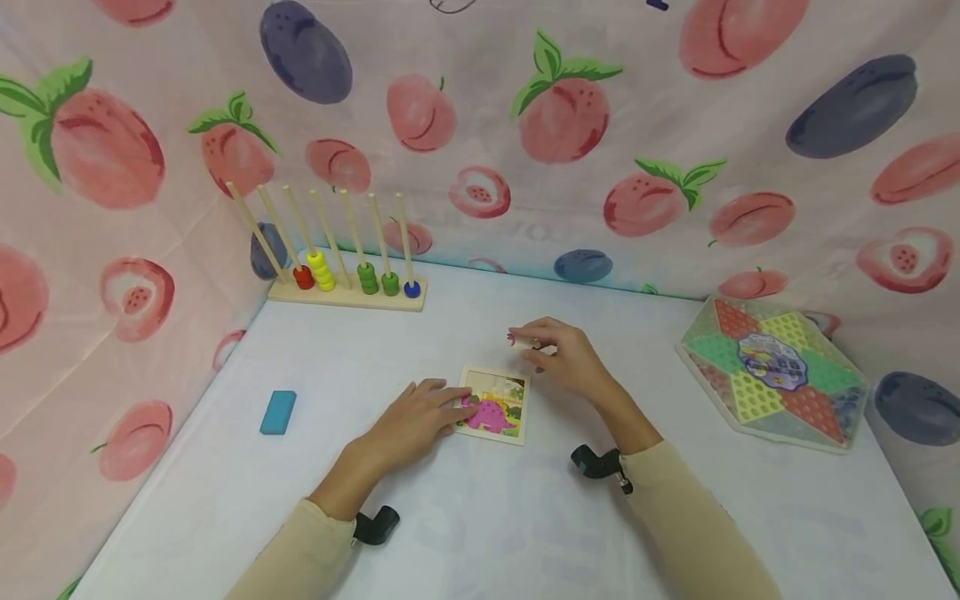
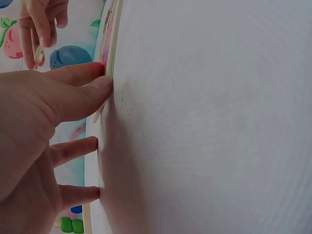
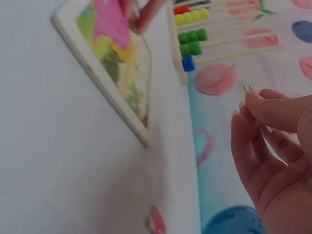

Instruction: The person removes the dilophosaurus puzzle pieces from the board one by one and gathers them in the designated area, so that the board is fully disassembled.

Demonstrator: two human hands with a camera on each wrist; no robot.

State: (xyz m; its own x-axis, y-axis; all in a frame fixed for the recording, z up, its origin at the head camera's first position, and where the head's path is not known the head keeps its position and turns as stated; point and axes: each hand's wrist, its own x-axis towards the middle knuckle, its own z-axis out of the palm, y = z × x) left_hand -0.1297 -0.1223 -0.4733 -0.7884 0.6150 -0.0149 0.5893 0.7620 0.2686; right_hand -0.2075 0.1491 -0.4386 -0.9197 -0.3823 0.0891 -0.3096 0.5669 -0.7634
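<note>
One framed puzzle board (image 1: 522, 417) lies flat just below the centre of the head view, bearing a pink dinosaur picture (image 1: 491, 415); the upper left part of its panel shows pale. My left hand (image 1: 411, 423) is at the board's left side, fingers spread and extended, with thumb and forefinger touching the frame and picture. My right hand (image 1: 566, 358), above and right of the board, pinches a small pink-and-cream puzzle piece (image 1: 522, 342) between thumb and fingertips, near the board's upper right corner. At the bottom edge of the right wrist view, a small pink item (image 3: 157, 222) shows blurred; I cannot tell whether it is the same piece.

Both my sleeves (image 1: 701, 525) are beige, with a black camera (image 1: 377, 526) at each wrist. Left of centre on the white table (image 1: 480, 533) is a blue block (image 1: 278, 412), well apart from the board. Upper left stands a bead rack (image 1: 348, 300): seven wooden rods on one base, with red, yellow, green and blue beads. At the right rests a hexagonal case (image 1: 757, 400) with coloured triangular sections and a central label. Fruit-printed fabric (image 1: 480, 242) hangs behind.
</note>
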